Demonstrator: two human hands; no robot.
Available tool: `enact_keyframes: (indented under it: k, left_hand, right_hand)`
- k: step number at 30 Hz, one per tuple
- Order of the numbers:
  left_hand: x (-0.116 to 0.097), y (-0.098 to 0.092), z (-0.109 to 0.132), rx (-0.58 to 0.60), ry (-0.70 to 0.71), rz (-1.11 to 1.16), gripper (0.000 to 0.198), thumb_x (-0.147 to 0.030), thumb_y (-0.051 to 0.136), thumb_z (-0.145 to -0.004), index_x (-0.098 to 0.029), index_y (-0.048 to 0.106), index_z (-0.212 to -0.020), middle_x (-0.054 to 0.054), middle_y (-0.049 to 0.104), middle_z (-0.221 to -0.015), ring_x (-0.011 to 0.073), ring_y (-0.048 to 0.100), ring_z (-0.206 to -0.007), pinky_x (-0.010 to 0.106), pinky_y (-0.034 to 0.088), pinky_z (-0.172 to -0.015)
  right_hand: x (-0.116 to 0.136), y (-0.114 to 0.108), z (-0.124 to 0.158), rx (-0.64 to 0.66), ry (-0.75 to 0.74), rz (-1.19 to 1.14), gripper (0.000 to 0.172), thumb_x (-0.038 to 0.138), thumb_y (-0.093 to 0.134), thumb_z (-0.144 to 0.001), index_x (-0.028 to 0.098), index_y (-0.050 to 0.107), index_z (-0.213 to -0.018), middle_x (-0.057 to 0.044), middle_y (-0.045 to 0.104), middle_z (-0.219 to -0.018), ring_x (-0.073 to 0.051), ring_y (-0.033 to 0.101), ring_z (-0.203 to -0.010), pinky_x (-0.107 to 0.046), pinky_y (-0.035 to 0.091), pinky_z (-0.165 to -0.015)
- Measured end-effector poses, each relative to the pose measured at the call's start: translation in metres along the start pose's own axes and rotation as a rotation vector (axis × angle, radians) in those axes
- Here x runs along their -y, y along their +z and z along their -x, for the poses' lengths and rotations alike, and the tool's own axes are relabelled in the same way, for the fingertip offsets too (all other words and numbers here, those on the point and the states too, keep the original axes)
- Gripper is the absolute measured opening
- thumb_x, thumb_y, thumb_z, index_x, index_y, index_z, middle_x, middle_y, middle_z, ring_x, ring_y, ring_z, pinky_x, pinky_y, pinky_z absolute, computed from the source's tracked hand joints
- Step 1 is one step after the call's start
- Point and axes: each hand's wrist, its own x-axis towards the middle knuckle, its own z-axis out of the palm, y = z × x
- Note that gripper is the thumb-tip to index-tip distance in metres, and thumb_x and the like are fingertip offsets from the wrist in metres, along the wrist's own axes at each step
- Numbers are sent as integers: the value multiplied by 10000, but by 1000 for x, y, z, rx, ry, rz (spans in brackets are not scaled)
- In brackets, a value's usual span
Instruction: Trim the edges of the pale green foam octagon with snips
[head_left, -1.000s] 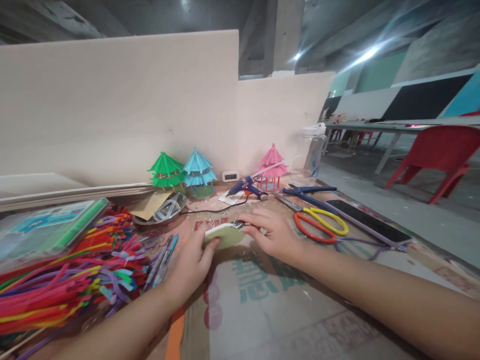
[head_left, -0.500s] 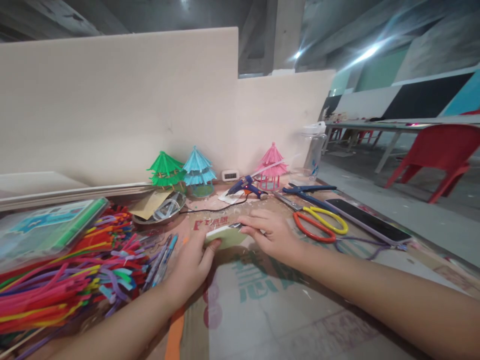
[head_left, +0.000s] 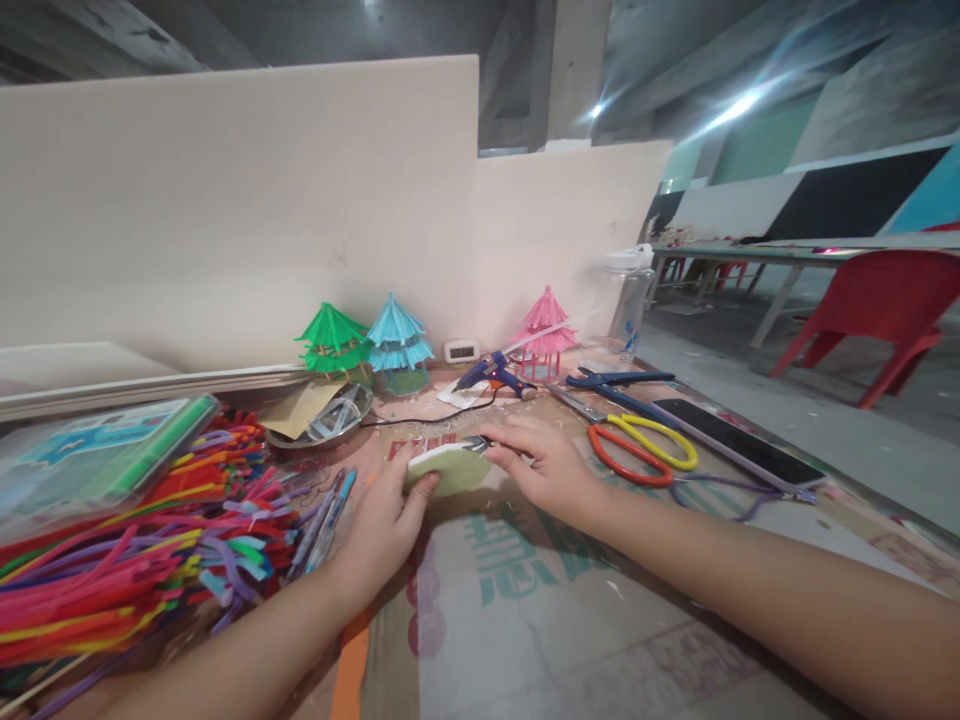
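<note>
My left hand (head_left: pixel 396 520) is closed on the left edge of a pale green disc (head_left: pixel 452 472) with a white rim, its thumb on the near face. The disc is held tilted just above the table. My right hand (head_left: pixel 541 462) pinches a small blade-like metal tool (head_left: pixel 475 443), whose tip lies at the disc's upper right edge. Most of that tool is hidden by the fingers, so its exact kind is unclear. Beyond the hands lies a blue hot glue gun (head_left: pixel 495 372). Scissors (head_left: pixel 637 450) with orange and yellow handles rest right of my right hand.
Bundled pipe cleaners (head_left: pixel 112 560) and a plastic case (head_left: pixel 97 460) fill the left side, with pens (head_left: pixel 326 520) nearby. Green (head_left: pixel 334 335), blue (head_left: pixel 397 330) and pink (head_left: pixel 547 320) little pavilions stand by the board. At right lie blue-handled pliers (head_left: pixel 619 380) and a phone (head_left: pixel 735 440); a bottle (head_left: pixel 626 300) stands behind.
The disc has turned slightly, showing a rounder edge. More of the metal tool's tip now shows at its upper right edge. Both hands remain in nearly the same place.
</note>
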Motion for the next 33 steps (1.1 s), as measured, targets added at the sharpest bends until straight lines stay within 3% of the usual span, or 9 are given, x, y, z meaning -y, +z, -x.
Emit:
enact_keyframes:
  k: [10, 19, 33]
  left_hand:
    - [10, -1, 2, -17, 40, -120, 233, -288, 381, -883, -188, 525, -1036, 71, 601, -965, 232, 543, -986, 370, 418, -869]
    - [5, -3, 1, 2, 83, -90, 184, -214, 387, -860, -193, 554, -935, 53, 607, -940, 213, 549, -925, 340, 423, -839]
    - [5, -2, 1, 9, 73, -118, 185, -260, 396, -869, -198, 567, -903, 48, 617, -923, 214, 556, -918, 346, 428, -839]
  right_hand:
    - [5, -2, 0, 30, -91, -23, 229, 290, 487, -897, 171, 663, -982, -50, 642, -722, -158, 566, -670, -274, 459, -616]
    - [7, -2, 1, 64, -106, -10, 259, 313, 473, -903, 166, 663, -998, -55, 622, -710, -168, 555, -667, -284, 452, -610]
    - [7, -2, 0, 51, -104, -18, 265, 320, 469, -908, 166, 674, -973, -57, 634, -714, -161, 564, -667, -277, 458, -605]
